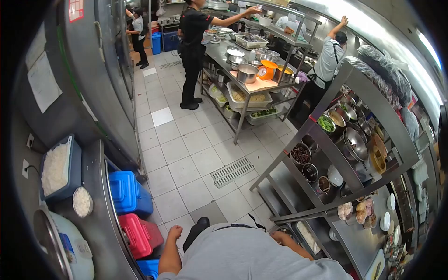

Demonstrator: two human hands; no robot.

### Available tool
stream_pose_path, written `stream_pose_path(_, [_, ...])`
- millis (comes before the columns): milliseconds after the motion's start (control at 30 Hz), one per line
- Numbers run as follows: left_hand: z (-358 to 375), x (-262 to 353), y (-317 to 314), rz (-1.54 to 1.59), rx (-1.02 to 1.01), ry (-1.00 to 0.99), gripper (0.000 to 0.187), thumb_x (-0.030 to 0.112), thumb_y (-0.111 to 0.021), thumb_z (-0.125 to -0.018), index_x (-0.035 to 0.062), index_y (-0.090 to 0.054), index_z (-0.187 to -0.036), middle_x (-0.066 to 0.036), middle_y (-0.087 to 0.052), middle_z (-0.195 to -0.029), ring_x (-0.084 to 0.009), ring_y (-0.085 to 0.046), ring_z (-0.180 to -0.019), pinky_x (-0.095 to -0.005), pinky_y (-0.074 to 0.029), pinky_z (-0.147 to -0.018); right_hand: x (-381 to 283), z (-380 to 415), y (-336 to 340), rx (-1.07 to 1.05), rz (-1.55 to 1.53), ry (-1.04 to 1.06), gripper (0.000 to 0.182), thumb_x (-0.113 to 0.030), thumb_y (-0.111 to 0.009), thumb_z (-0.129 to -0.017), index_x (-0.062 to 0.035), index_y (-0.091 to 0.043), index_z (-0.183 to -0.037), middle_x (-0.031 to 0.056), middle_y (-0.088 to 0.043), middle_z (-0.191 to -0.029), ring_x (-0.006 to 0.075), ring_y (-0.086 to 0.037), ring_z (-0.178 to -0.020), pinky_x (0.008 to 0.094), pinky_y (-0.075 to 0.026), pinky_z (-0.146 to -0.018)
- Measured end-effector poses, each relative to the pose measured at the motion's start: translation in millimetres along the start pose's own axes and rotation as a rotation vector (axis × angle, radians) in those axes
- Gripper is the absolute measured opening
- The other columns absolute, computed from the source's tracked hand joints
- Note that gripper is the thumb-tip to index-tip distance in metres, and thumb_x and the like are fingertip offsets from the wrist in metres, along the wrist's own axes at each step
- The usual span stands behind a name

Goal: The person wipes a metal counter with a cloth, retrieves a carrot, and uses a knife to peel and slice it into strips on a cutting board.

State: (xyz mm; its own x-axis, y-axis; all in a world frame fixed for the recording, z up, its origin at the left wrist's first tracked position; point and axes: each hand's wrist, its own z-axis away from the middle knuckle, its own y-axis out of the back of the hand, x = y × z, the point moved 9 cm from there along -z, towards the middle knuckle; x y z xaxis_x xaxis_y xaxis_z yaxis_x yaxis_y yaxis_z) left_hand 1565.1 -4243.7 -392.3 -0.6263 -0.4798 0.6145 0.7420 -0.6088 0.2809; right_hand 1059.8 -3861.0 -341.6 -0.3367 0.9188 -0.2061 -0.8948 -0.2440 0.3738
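Observation:
My left hand hangs low at my left side with its fingers curled and nothing visible in them, near the red lidded bin. On the other side, my right hand is partly hidden beside my grey shirt, close to the lower shelf of the metal rack; its fingers are unclear. A blue lidded bin stands behind the red one. On the left counter are a blue tub of white grains and a small bowl of the same.
A person in black stands at a steel table with pots and an orange scale. Another person reaches up behind it. Someone else is farther back. A floor drain lies in the tiled aisle.

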Motion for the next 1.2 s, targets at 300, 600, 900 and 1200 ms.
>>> stream_pose_path(300, [-80,71,77,-0.207,-0.059,0.029,0.016,0.023,-0.061,-0.085,0.0085,-0.063,-0.091,-0.003,-0.060,-0.072,-0.0146,-0.055,-0.052,-0.0305,-0.044,-0.043,-182,31,36,0.275,-0.704,0.289,0.041,-0.028,-0.066,-0.089,-0.0112,-0.058,-0.126,0.0061,-0.068,-0.094,0.0142,-0.065,-0.075,0.0288,-0.051,-0.061])
stream_pose_path(600, [-88,132,11,-0.227,-0.298,-0.093,0.023,0.026,-0.064,-0.085,0.0069,-0.064,-0.097,-0.002,-0.060,-0.071,-0.0136,-0.051,-0.051,-0.0301,-0.043,-0.045,-146,12,-60,0.196,-0.601,0.109,0.045,-0.032,-0.071,-0.084,-0.0088,-0.063,-0.121,0.0090,-0.071,-0.100,0.0183,-0.065,-0.080,0.0323,-0.054,-0.060])
stream_pose_path(900, [-104,93,9,-0.463,-0.390,-0.023,0.023,0.028,-0.063,-0.089,0.0088,-0.064,-0.101,-0.003,-0.063,-0.082,-0.0144,-0.056,-0.061,-0.0298,-0.046,-0.049,-82,60,-81,0.200,-0.603,-0.061,0.047,-0.030,-0.066,-0.088,-0.0049,-0.057,-0.126,0.0090,-0.070,-0.098,0.0176,-0.069,-0.077,0.0301,-0.053,-0.056])
stream_pose_path(1200, [-92,85,-9,-0.563,-0.387,-0.104,0.023,0.029,-0.063,-0.085,0.0068,-0.066,-0.092,-0.004,-0.060,-0.067,-0.0152,-0.052,-0.051,-0.0333,-0.044,-0.045,-90,89,-132,0.277,-0.716,0.085,0.045,-0.027,-0.067,-0.088,-0.0054,-0.058,-0.126,0.0093,-0.069,-0.099,0.0172,-0.066,-0.073,0.0282,-0.050,-0.057])
